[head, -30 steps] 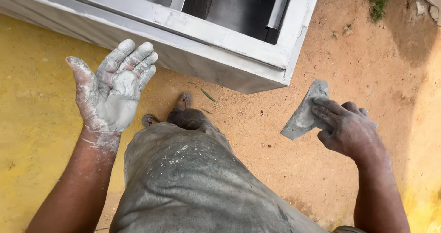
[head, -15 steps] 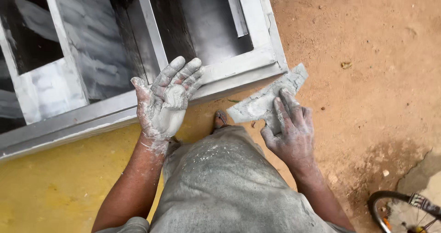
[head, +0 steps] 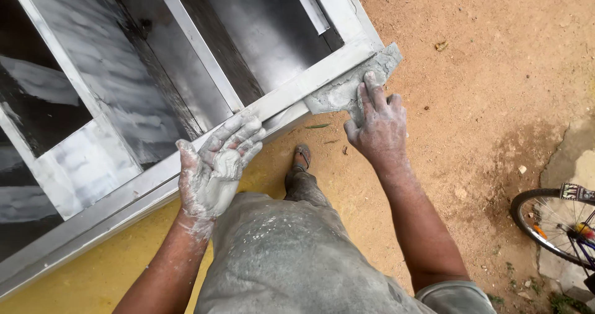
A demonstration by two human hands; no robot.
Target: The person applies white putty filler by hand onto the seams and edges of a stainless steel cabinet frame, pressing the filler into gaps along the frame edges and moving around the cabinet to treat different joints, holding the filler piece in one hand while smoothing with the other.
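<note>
Head view only. Right hand (head: 379,128) presses a flat grey putty-smeared scraper blade (head: 350,88) against the corner of the grey-primed metal window frame (head: 291,94); fingers (head: 370,91) together, laid flat along the blade, thumb tucked under its lower edge. Blade sits ahead of the fingertips, touching the frame rail. Left hand (head: 214,171) coated in grey putty, palm up, fingers loosely spread and slightly curled, clamped on nothing; I see a wad of grey putty (head: 224,164) in the palm. Its fingertips sit just at the frame's lower rail. Below the hands: dusty grey trousers (head: 291,258), sandalled foot (head: 302,156) on sandy orange ground (head: 496,72). Bicycle wheel (head: 551,224) well right of the right wrist.
</note>
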